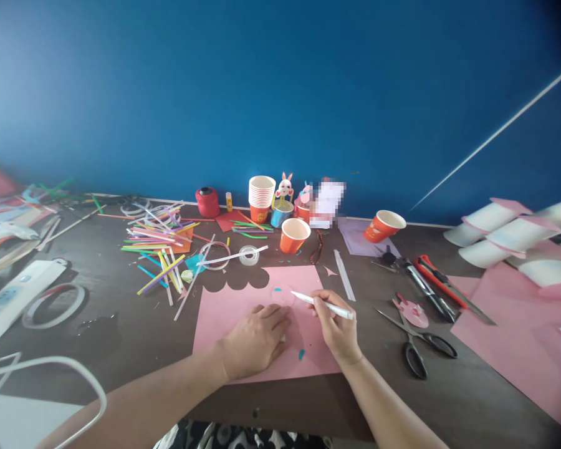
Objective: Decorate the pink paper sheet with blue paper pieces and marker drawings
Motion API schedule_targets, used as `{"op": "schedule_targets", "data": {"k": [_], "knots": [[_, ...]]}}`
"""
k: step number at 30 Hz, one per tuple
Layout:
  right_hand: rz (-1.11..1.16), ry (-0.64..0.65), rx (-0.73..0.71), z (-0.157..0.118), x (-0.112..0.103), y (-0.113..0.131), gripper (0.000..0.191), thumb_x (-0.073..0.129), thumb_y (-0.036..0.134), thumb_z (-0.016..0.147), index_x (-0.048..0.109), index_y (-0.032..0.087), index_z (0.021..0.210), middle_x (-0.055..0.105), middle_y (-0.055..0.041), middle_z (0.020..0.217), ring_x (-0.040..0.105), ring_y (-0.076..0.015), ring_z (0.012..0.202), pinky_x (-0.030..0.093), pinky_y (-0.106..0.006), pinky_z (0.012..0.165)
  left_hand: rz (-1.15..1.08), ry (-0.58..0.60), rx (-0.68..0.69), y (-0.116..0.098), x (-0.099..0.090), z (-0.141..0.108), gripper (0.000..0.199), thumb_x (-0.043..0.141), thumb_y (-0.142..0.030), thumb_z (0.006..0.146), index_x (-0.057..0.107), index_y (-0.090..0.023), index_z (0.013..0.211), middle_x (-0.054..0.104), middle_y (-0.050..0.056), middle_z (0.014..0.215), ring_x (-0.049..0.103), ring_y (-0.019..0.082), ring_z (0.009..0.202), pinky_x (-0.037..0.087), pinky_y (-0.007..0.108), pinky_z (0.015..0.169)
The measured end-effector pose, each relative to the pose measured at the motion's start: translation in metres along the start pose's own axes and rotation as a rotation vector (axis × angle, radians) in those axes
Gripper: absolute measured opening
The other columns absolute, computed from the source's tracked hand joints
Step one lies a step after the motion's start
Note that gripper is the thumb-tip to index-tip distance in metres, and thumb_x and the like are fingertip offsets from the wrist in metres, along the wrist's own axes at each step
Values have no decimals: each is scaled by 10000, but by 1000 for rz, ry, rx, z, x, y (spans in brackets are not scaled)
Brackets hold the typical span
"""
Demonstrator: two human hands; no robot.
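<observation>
A sheet of pink paper [234, 324] lies in front of me, with scalloped bites cut out of its top left edge. My left hand [257, 340] rests on it, fingers lying over the paper; a small whitish bit shows beside the thumb, too hidden to name. In my right hand [339, 324] is a white pen [325, 304], its tip on or just over the paper by a faint round outline. Two small blue scraps [302, 355] lie on the sheet. Black-handled scissors [414, 340] lie open to the right.
Paper cups [295, 236], a red thread spool [207, 202] and a rabbit figure [285, 186] stand at the back. Straws [159, 240] and clear tape [249, 255] lie left. A power strip [23, 296] is far left. A red cutter [442, 280] and white rolls [509, 240] are right.
</observation>
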State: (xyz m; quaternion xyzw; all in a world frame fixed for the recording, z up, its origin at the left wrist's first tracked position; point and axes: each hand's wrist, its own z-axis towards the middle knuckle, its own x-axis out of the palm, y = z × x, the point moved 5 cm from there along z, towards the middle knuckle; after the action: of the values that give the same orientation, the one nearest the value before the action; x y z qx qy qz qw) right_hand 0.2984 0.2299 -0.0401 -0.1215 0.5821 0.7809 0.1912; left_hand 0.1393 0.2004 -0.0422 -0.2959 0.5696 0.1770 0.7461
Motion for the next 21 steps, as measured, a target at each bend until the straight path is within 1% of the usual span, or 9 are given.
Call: {"op": "schedule_targets", "data": {"k": [4,11,21], "knots": [[-9,46,-3,0,3,1,178,468,293,843,583,168,788,596,-16,629,539,-132,540,416,-228,513,-1,-5,1,0,1,0,391,450,-285,842,460,-132,1202,475,104,1267,415,239,1150,384,385,890],[75,174,28,0,14,-3,181,475,298,844,606,175,865,636,-33,716,571,-147,589,443,-234,546,7,-29,10,1,3,-1,414,458,-286,839,442,-129,1221,488,100,1253,406,231,1163,383,381,897],[79,215,28,0,16,-1,183,475,290,848,614,172,869,631,-24,702,567,-144,614,431,-225,558,11,-28,14,1,2,-1,413,458,-301,839,452,-124,1212,479,109,1264,399,235,1170,379,384,899]]}}
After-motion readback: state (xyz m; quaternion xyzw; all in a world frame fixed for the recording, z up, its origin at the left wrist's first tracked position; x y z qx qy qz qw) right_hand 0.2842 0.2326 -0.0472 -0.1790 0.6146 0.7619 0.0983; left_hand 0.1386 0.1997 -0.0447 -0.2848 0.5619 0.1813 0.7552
